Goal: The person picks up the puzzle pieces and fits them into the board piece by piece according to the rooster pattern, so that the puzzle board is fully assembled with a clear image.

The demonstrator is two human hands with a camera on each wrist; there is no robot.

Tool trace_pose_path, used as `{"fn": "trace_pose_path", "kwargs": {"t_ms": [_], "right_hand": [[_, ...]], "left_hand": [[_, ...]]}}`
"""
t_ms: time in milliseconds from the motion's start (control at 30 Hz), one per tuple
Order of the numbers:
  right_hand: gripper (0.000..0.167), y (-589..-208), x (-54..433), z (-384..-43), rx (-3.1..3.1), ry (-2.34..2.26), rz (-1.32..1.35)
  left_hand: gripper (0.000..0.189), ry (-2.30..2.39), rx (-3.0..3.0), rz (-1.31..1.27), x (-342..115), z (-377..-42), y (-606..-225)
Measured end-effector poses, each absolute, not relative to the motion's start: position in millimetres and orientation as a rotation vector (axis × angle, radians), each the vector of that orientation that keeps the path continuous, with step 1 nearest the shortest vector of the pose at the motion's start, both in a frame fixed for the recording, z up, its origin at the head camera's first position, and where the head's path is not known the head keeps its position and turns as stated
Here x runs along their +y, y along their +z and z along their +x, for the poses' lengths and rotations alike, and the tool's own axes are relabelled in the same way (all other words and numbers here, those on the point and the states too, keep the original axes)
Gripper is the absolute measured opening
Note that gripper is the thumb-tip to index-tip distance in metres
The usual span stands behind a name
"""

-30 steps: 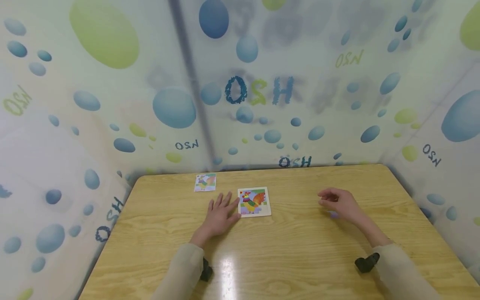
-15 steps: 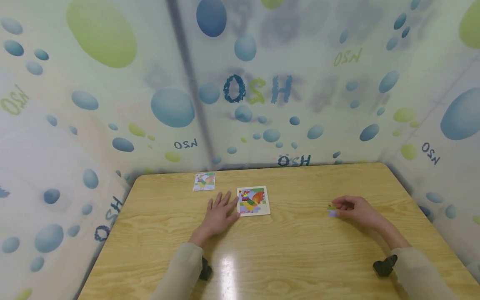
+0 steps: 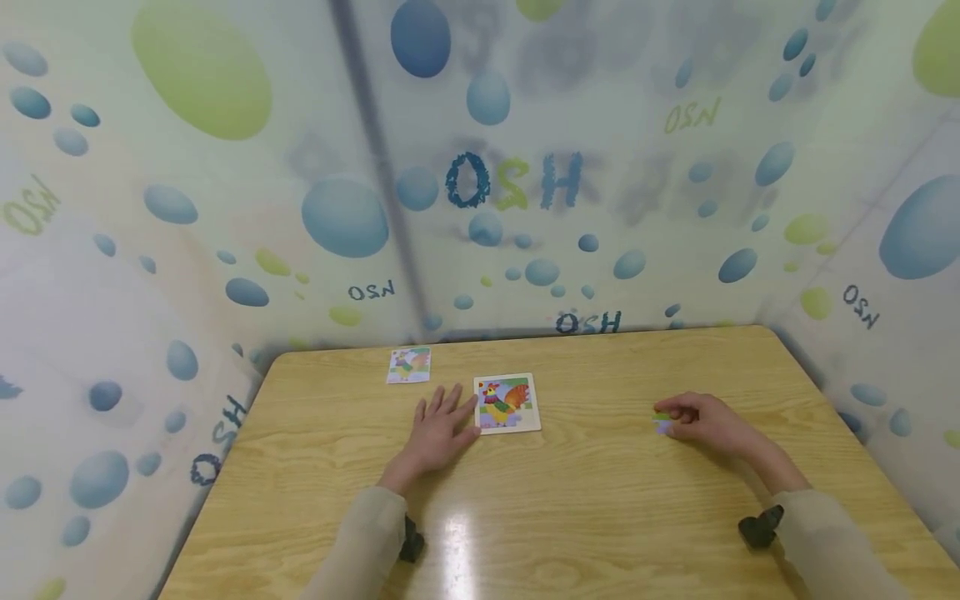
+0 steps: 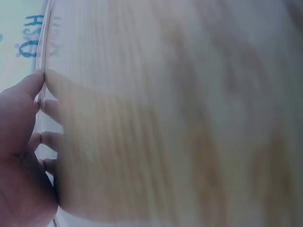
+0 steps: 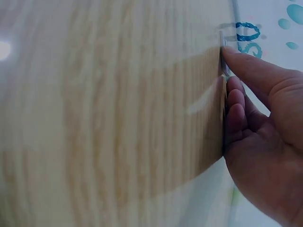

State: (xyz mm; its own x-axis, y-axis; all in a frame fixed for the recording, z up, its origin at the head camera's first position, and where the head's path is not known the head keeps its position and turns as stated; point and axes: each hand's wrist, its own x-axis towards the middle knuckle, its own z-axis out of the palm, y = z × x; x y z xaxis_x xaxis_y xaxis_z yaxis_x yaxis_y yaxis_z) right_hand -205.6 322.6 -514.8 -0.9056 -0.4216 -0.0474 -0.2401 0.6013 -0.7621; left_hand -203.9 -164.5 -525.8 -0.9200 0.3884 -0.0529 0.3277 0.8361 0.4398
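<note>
A square jigsaw puzzle (image 3: 507,404) with a rooster picture lies in a pale frame near the middle of the table. Its lower right corner shows bare board. My left hand (image 3: 437,433) rests flat on the table, fingers spread, with thumb and index tip at the puzzle's left edge. Well to the right, my right hand (image 3: 701,423) pinches a small green and lilac puzzle piece (image 3: 661,423) between thumb and curled fingers, partly covering it. In the right wrist view the thumb (image 5: 246,66) presses against the piece's thin edge (image 5: 224,56), low at the tabletop.
A rooster picture card (image 3: 409,365) lies near the table's back edge, left of the puzzle. The wooden table (image 3: 570,517) meets a patterned curtain (image 3: 600,125) at the back, with more curtain along both sides.
My right hand first drew back to the right, uncovering the puzzle piece, then shifted slightly left, its fingers closing over the piece. My left hand and the puzzle stayed in place.
</note>
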Motion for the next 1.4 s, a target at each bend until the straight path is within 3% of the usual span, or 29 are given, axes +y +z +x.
{"fn": "trace_pose_path", "kwargs": {"t_ms": [767,1133,1400], "right_hand": [[0.027,-519,291,-201,2.697,-1.308,-0.456],[0.017,-521,233,-214,2.595,-1.411,-0.457],[0.019,-519,186,-228,2.555,-1.468,-0.499]], "left_hand": [[0.060,0.662,2.862,0.574,-164,-201,-523],[0.062,0.694,2.866,0.599,-166,-205,-533],[0.062,0.711,2.870,0.586,-167,-204,-534]]}}
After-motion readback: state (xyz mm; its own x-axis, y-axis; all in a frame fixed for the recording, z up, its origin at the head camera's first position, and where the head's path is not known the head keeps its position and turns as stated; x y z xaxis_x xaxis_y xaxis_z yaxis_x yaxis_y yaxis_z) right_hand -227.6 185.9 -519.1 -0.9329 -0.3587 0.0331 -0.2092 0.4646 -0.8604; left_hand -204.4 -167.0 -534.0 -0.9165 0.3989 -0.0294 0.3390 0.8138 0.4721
